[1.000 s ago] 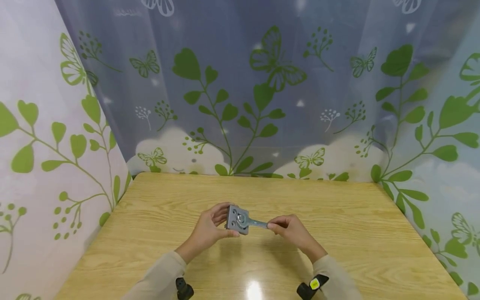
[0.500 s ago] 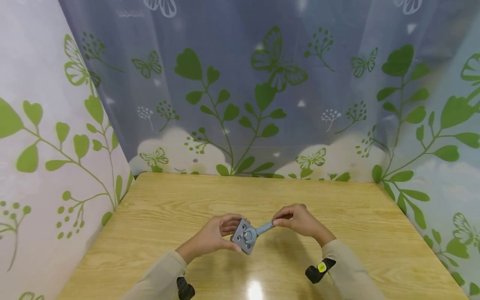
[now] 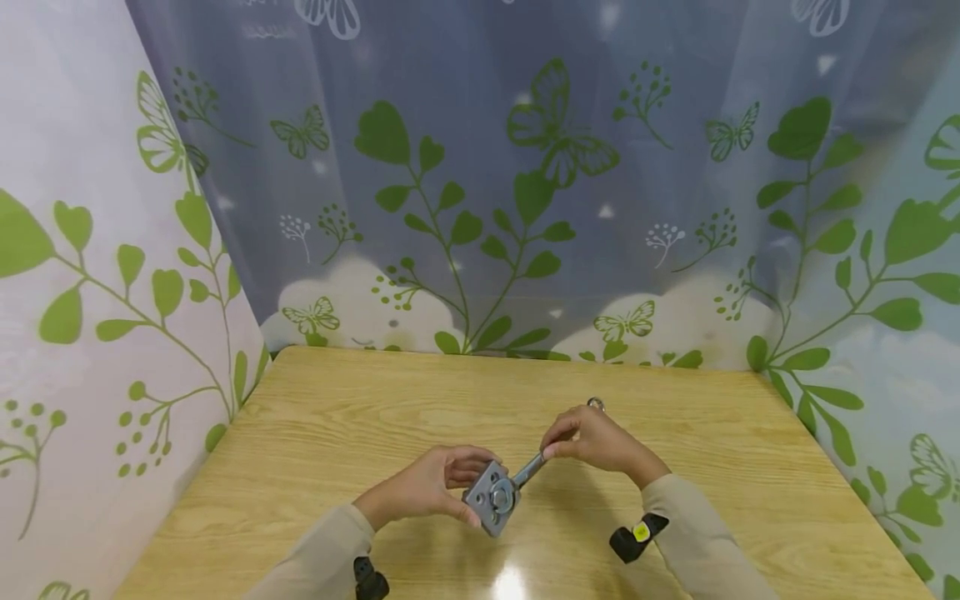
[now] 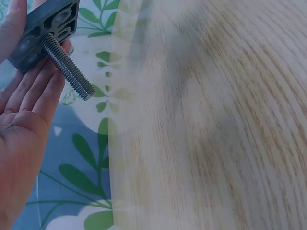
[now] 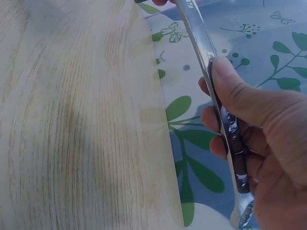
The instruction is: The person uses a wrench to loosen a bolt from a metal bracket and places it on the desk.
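My left hand [image 3: 420, 490] holds a square grey metal plate [image 3: 483, 485] with corner holes between thumb and fingers, tilted above the table. A bolt [image 3: 499, 499] passes through the plate's middle. Its threaded shank [image 4: 69, 67] sticks out of the back in the left wrist view. One end of a steel wrench [image 3: 529, 470] sits over the bolt head. My right hand [image 3: 600, 442] pinches the wrench's handle, thumb along one side and fingertips on the other, also seen in the right wrist view. The wrench's far ring end [image 3: 596, 404] shows beyond the right hand.
A wood-grain table [image 3: 360, 392] lies below both hands. Behind it hangs a blue curtain [image 3: 465, 167] with green leaves and butterflies, with similar patterned sheets at both sides. Small black devices are strapped to both sleeves.
The plate has moved lower and slightly right with the left hand. The right hand has shifted right and the wrench handle has swung up from nearly level to slanting toward the upper right.
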{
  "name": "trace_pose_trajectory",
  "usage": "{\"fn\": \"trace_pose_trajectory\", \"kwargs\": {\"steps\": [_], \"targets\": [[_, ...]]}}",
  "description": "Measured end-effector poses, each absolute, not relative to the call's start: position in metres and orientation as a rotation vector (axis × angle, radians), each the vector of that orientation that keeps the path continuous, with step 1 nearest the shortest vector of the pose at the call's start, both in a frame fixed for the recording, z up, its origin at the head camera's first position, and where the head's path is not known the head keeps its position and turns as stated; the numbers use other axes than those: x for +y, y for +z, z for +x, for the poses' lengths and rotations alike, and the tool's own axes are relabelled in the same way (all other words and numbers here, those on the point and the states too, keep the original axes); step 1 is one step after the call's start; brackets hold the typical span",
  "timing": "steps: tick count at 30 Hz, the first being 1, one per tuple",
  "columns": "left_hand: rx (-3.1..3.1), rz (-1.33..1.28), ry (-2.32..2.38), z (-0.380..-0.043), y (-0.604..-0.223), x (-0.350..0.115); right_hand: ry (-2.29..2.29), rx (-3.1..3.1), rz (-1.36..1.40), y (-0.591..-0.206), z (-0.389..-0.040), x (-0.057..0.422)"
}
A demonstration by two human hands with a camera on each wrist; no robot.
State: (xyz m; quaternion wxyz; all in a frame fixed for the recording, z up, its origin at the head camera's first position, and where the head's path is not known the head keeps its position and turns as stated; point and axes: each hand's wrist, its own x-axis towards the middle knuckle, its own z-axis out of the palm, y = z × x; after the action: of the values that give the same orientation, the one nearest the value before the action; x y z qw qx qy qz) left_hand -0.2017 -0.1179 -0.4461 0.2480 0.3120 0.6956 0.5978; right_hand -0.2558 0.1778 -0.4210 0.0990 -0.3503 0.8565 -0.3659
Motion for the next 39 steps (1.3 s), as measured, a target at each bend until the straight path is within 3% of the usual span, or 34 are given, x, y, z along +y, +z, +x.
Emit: {"fn": "trace_pose_trajectory", "kwargs": {"steps": [7, 16, 26, 39], "targets": [[1.899, 0.834, 1.679, -0.203, -0.451, -0.123, -1.099, 2.518, -0.889, -0.435, -0.252, 0.192], [2.102, 0.625, 1.835, -0.208, -0.452, -0.126, -1.278, 2.535, -0.599, -0.452, -0.24, 0.204], [2.305, 0.346, 2.068, -0.206, -0.449, -0.114, -1.576, 2.513, -0.201, -0.457, -0.205, 0.167], [2.477, 0.285, 2.119, -0.204, -0.451, -0.107, -1.764, 2.486, -0.072, -0.463, -0.188, 0.135]]}}
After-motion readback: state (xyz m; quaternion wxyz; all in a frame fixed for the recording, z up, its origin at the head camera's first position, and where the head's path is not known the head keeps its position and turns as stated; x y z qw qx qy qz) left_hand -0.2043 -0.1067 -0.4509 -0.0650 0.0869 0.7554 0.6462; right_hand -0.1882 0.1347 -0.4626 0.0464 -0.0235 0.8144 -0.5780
